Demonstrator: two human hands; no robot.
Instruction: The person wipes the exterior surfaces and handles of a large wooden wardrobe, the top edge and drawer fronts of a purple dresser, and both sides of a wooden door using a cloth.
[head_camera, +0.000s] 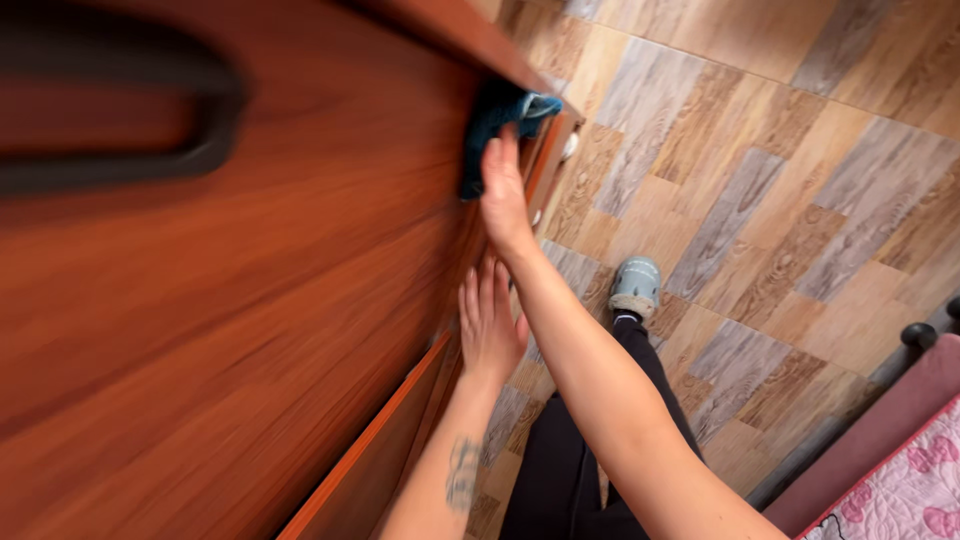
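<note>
While the right hand presses a blue cloth flat-fingered, left fingers rest together on the cabinet.

The cabinet was smooth, semi-glossy reddish wood veneer. At one o'clock lay a soft blue cloth. The floor was matt wood-look tile; at five o'clock, quilted fabric.

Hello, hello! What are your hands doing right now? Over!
Right hand pressing blue cloth on the wooden cabinet. Left hand flat on cabinet front. Nothing in the way.
</note>
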